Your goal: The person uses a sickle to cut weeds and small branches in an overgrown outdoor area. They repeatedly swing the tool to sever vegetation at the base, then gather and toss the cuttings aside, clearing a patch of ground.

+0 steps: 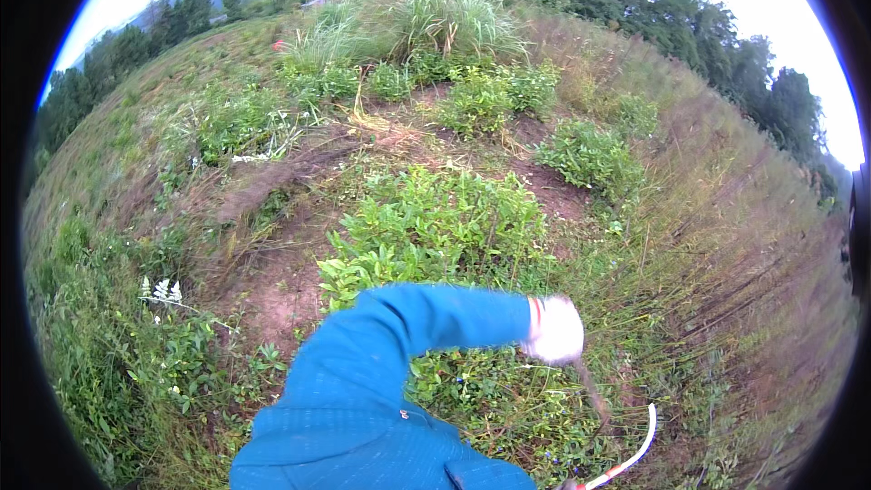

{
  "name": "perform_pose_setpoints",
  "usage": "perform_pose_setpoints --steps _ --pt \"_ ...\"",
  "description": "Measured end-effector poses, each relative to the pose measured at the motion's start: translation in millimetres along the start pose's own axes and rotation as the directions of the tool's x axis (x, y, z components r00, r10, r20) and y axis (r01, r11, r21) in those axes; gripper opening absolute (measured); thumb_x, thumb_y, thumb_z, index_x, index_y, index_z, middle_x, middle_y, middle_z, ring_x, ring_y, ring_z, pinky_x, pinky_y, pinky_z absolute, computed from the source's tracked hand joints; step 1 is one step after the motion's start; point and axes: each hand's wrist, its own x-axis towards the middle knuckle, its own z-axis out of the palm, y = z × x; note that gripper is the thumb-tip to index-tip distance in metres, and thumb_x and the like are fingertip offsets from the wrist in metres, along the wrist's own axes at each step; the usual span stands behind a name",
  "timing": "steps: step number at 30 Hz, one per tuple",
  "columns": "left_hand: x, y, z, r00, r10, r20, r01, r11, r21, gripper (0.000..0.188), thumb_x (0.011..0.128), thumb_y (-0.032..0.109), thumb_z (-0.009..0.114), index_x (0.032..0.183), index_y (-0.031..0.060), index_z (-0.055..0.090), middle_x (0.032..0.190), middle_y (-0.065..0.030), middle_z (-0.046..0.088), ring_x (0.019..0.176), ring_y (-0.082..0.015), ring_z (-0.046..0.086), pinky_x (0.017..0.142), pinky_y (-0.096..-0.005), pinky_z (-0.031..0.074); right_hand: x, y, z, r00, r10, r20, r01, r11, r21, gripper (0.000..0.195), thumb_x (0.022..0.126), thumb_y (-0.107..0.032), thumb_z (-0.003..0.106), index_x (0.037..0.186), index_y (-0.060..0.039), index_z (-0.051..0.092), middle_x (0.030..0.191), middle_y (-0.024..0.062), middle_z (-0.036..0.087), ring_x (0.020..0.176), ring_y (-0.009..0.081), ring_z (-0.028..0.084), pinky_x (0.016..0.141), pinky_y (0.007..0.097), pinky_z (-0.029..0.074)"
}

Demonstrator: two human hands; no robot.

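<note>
My left hand [556, 331], in a white glove with an orange-striped cuff, reaches across to the right in a blue sleeve [463, 316]. It is closed around blurred brownish plant stems [592, 391] that hang down from it. At the bottom edge a curved, pale sickle blade [639, 449] with a red part near its base points upward, below and right of the left hand. Only a greyish sliver of my right hand [566, 484] shows at the sickle's lower end; the rest is cut off by the frame.
A leafy green shrub [442, 224] grows just ahead, with more shrubs [592, 156] beyond. Tall, thin dry grass [721, 258] stands thickly on the right. Cut grass [388, 133] lies on reddish soil [286, 299]. Weeds [170, 367] cover the left. A tall grass clump [449, 20] and trees stand farther off.
</note>
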Motion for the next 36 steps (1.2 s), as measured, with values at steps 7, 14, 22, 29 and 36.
perform_pose_setpoints --steps 7,14,22,29,36 --pt "-312.6 -98.3 -67.5 0.526 -0.654 -0.543 0.737 0.669 -0.093 0.038 0.082 0.013 0.05 0.119 0.016 0.06 0.085 -0.0147 0.066 0.076 -0.0307 0.065 0.07 -0.0403 0.054 -46.4 48.5 34.6 0.97 0.141 0.197 -0.154 0.987 0.052 0.019 0.084 -0.017 0.063 0.079 -0.0083 0.048 0.05 -0.0019 0.04 0.035 0.0094 0.038 0.03 0.0249 0.031" --pt "-470.2 -81.3 37.1 -0.201 -0.786 -0.584 0.973 -0.228 -0.027 0.076 0.075 0.035 0.072 0.135 0.0054 0.037 0.123 -0.0166 0.053 0.114 -0.0376 0.049 0.094 -0.048 0.04 -88.0 52.6 71.9 0.903 0.235 0.36 -0.201 0.971 -0.128 0.018 0.086 -0.018 0.062 0.082 -0.0089 0.047 0.054 -0.0003 0.045 0.036 0.01 0.042 0.03 0.0269 0.036" --pt "-375.0 -48.8 250.4 0.086 -0.983 -0.161 0.996 0.088 -0.005 0.044 0.08 0.033 0.061 0.115 0.0064 0.053 0.094 -0.0151 0.06 0.087 -0.0329 0.06 0.072 -0.0445 0.05 -98.8 58.1 45.6 0.91 0.271 0.315 -0.216 0.956 -0.198 0.016 0.085 -0.018 0.062 0.084 -0.0056 0.053 0.055 0.0012 0.048 0.037 0.0104 0.043 0.032 0.027 0.038" --pt "-240.8 6.1 296.7 0.506 -0.861 0.056 0.849 0.485 -0.21 0.026 0.085 0.016 0.046 0.1 0.013 0.067 0.083 -0.014 0.068 0.077 -0.0322 0.066 0.068 -0.0465 0.051 -87.0 67.2 3.9 0.911 0.357 0.207 -0.312 0.924 -0.223 0.017 0.085 -0.018 0.063 0.082 -0.0043 0.053 0.056 0.0028 0.05 0.038 0.0123 0.046 0.034 0.0289 0.043" --pt "-166.6 31.2 282.0 0.703 -0.679 0.209 0.711 0.681 -0.176 0.025 0.085 0.022 0.048 0.094 0.0141 0.069 0.089 -0.0133 0.069 0.083 -0.0337 0.066 0.07 -0.047 0.052 -62.5 93.4 -61.6 0.882 0.458 0.111 -0.453 0.889 -0.061 0.016 0.085 -0.016 0.061 0.084 -0.0007 0.055 0.057 0.0049 0.052 0.039 0.014 0.048 0.032 0.0297 0.043"
